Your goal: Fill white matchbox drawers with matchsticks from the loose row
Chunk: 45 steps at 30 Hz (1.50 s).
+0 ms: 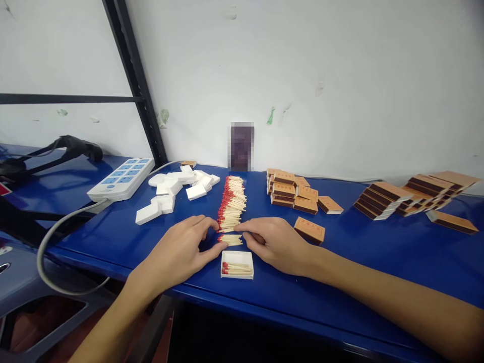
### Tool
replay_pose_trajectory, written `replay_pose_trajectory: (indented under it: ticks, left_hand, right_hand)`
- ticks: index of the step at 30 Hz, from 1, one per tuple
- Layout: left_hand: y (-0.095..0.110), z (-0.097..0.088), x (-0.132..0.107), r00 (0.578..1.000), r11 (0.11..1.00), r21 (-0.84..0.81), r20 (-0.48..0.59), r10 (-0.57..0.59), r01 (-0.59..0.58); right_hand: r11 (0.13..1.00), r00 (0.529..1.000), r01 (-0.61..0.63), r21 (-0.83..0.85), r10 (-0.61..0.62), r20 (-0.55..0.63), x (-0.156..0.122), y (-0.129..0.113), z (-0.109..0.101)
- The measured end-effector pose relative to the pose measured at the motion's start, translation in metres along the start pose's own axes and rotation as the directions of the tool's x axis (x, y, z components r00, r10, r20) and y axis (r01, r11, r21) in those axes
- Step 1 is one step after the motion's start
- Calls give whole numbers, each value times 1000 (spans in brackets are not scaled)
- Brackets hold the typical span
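A white power strip [121, 179] lies on a blue table [370, 254], left of a loose pile of white matchbox trays [174, 182]. Next comes the person's left hand [181, 247], thumb and forefinger spread, at the red heads of a small bunch of matches [231, 240]. Beyond the bunch runs a long row of matches [233, 201]; nearer the table's front edge sits an open tray [241, 256] holding several matches. The right hand [276, 242] is at the pale ends, thumb and forefinger apart; firm contact cannot be told. Farther right are orange matchboxes [283, 190], stacked and loose.
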<state>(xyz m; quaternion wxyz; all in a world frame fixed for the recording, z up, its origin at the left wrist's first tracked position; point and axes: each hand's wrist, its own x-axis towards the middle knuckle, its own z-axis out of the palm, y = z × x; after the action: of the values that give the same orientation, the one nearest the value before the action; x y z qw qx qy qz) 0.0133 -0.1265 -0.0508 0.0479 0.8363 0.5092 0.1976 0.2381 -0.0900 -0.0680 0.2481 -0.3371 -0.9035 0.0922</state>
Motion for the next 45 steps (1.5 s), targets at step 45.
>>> replay_pose_trajectory:
  ticks: [45]
  left_hand:
    - [-2, -1, -1, 996, 997, 29, 64, 66, -68]
  right_hand:
    - [999, 999, -12, 38, 10, 33, 3, -1, -5]
